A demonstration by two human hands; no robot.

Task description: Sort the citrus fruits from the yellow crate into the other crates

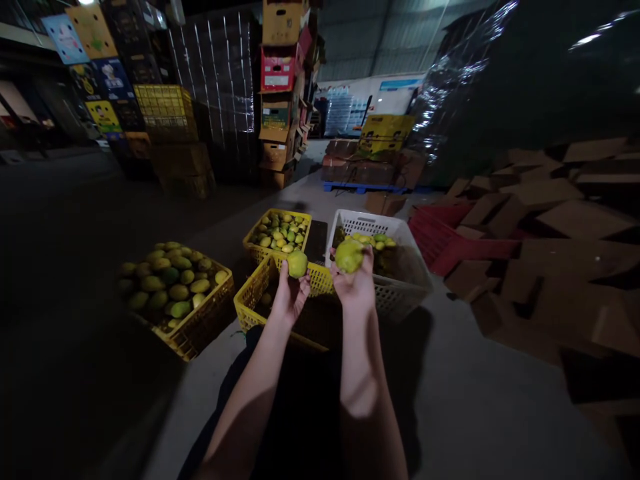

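My left hand [293,297] is closed around a greenish-yellow lemon [298,264], holding it up over the yellow crate [246,308] in front of me. A second, bumpier lemon [349,256] rests in my right hand [355,283], its fingers wrapped round the sides, before the near edge of a white crate [405,283]. Inside that white crate lie several yellow and green lemons [376,241]. The near yellow crate is mostly in shadow, so its contents are hard to make out.
A yellow crate heaped with lemons [173,283] stands at left, and another filled yellow crate [250,248] sits behind the near one. Flattened cardboard [565,267] and a red crate [440,233] lie at right. Stacked boxes [277,73] and a blue pallet [360,188] stand farther back.
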